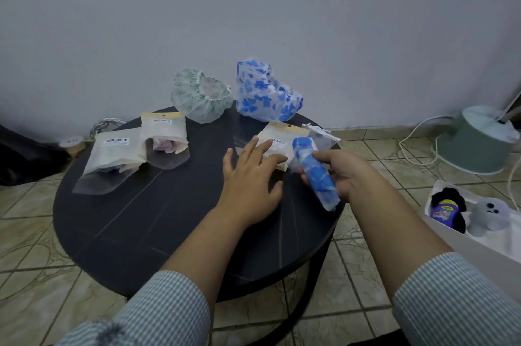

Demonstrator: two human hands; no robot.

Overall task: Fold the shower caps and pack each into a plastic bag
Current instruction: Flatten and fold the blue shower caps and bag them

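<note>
Tiling (375, 261) underfoot — round dark table (135, 221).

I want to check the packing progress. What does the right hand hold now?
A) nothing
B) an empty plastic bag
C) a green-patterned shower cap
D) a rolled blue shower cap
D: the right hand grips a rolled blue shower cap, its fingers curled around it.

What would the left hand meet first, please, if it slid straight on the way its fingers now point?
Probably the plastic bag with the barcode label: the left hand lies open, and its fingertips already seem to reach that bag's near edge. Depth is unclear from this one view.
</note>
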